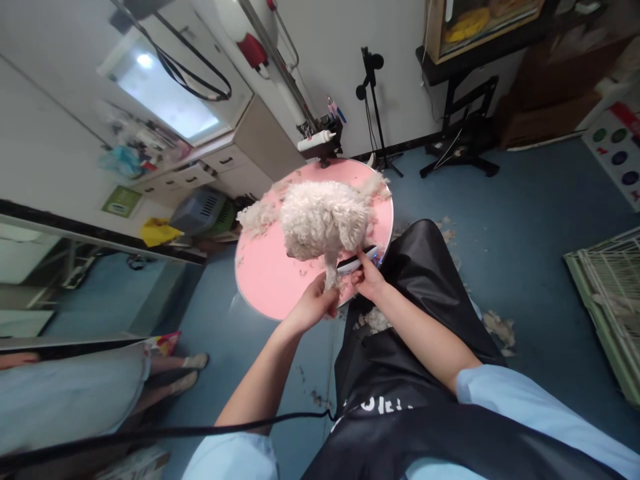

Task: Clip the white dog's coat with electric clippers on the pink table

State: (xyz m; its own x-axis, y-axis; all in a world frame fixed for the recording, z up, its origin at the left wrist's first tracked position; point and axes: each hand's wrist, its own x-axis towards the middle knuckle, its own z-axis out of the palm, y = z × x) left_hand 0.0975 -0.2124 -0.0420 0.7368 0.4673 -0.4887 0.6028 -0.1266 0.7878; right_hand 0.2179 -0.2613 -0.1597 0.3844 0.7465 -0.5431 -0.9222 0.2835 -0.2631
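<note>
A curly white dog [320, 213] stands on a round pink grooming table [270, 280] with clumps of cut fur lying around it. My left hand [317, 303] is closed around the end of the dog's front leg [331, 270], which reaches toward me. In my right hand [370, 279] is a black-and-white hair clipper [356, 261] with a small blue light. The clipper's head end lies right beside that leg; whether it touches the fur I cannot tell.
At the table's far edge, a white bottle [316, 141] lies by a metal post. A black tripod stand [373, 87] is behind. A wire cage [607, 293] stands at right, and another person's legs [175, 373] show at left. Fur litters the blue floor and my black apron [425, 280].
</note>
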